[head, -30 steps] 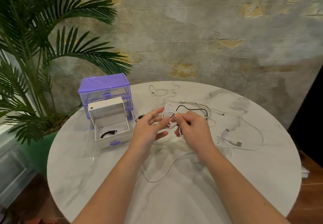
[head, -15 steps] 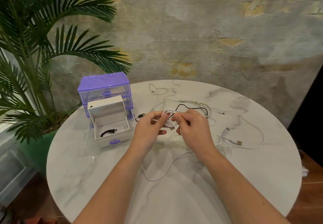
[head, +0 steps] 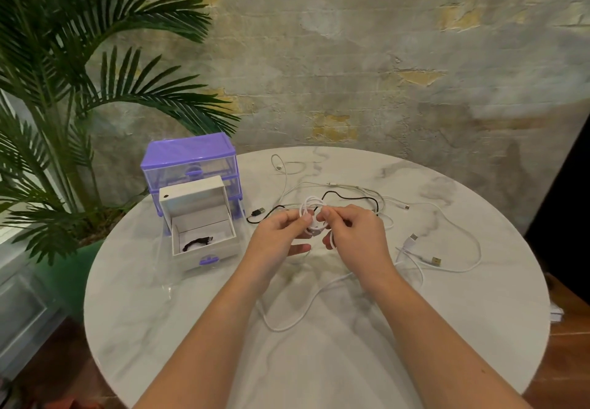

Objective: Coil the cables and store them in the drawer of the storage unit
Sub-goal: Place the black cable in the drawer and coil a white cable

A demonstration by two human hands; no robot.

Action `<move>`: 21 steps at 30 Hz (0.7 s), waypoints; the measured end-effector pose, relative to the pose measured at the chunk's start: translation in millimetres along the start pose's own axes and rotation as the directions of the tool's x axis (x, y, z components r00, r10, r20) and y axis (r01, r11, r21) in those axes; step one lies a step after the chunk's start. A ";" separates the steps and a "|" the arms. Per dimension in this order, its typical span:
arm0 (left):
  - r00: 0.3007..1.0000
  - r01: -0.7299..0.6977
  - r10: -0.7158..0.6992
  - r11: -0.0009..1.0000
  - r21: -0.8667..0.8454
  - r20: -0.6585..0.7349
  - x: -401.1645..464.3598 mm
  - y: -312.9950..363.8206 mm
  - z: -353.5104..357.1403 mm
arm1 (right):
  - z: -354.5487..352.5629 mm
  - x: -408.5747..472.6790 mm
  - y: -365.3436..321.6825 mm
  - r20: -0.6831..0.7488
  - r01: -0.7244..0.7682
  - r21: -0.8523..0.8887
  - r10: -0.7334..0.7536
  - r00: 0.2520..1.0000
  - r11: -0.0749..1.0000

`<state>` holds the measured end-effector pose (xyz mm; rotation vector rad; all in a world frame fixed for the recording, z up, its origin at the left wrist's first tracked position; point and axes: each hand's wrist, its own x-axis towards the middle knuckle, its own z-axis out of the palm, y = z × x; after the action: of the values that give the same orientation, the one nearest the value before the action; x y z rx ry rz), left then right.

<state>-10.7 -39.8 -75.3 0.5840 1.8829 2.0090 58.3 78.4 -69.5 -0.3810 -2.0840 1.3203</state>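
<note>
A palm plant (head: pixel 64 89) stands far to the left of the hands, beside a round marble table (head: pixel 319 360). Just left of the left hand, a purple storage unit (head: pixel 188 159) has its white drawer (head: pixel 204 246) pulled open, a small black cable (head: pixel 198 242) lying inside. Above the table's middle, the left hand (head: pixel 277 236) pinches a small coil of white cable (head: pixel 311 214) between thumb and fingers, while the right hand (head: pixel 357 236), fingers curled, grips the same cable just beside the coil and feeds it round. The uncoiled tail of this cable hangs down and loops across the table toward the person. Behind the hands lies a black cable (head: pixel 351 196), and to the right of the right hand more white cables (head: pixel 453 249) sprawl loose. To coil well, the loops should probably stay even and pinched firmly, the tail drawn through without snagging the cables behind, the bundle small enough for the drawer.
</note>
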 end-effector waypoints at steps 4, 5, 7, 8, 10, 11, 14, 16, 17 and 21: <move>0.997 -0.026 0.024 0.999 -0.019 -0.076 -1.4 -0.3 2.8 | 0.8 -0.6 -1.1 0.025 -0.038 0.014 0.038 0.999 0.999; 0.995 -0.033 0.031 0.999 -0.015 -0.096 -1.4 -1.0 3.9 | 1.4 -0.7 -0.8 0.031 -0.045 0.015 0.045 0.999 0.999; 0.991 -0.048 0.047 0.999 -0.001 -0.127 -1.9 -2.5 6.0 | 2.5 -1.2 -0.4 0.035 -0.061 0.030 0.060 0.998 0.998; 0.989 -0.056 0.057 0.998 0.010 -0.140 -2.1 -3.0 7.2 | 3.1 -1.5 -0.3 0.034 -0.068 0.039 0.066 0.997 0.997; 0.984 -0.076 0.082 0.996 0.044 -0.159 -2.4 -3.6 9.1 | 4.4 -2.1 0.0 0.032 -0.067 0.029 0.066 0.997 0.997; 0.981 -0.091 0.101 0.994 0.066 -0.167 -2.6 -3.8 9.7 | 5.2 -2.4 0.0 0.029 -0.061 0.012 0.060 0.998 0.998; 0.963 -0.155 0.196 0.964 0.217 -0.185 -0.5 -5.9 8.9 | 7.1 -2.9 0.6 0.014 -0.024 -0.043 0.024 1.000 0.999; 0.968 -0.144 0.185 0.963 0.227 -0.170 1.2 -5.1 7.2 | 7.0 -2.8 0.6 0.004 -0.009 -0.036 0.009 1.000 0.999; 0.978 -0.121 0.146 0.978 0.170 -0.147 1.1 -3.2 6.6 | 6.8 -2.8 0.6 0.000 0.004 -0.035 -0.004 1.000 0.999; 1.000 -0.018 0.018 1.000 -0.012 -0.019 -1.0 4.1 3.2 | 6.4 -0.3 4.4 -0.045 0.109 -0.109 -0.114 0.992 0.988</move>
<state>-8.0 -37.9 -71.1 0.5829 1.8817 2.0422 54.0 75.7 -75.5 -0.3350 -2.1070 1.1265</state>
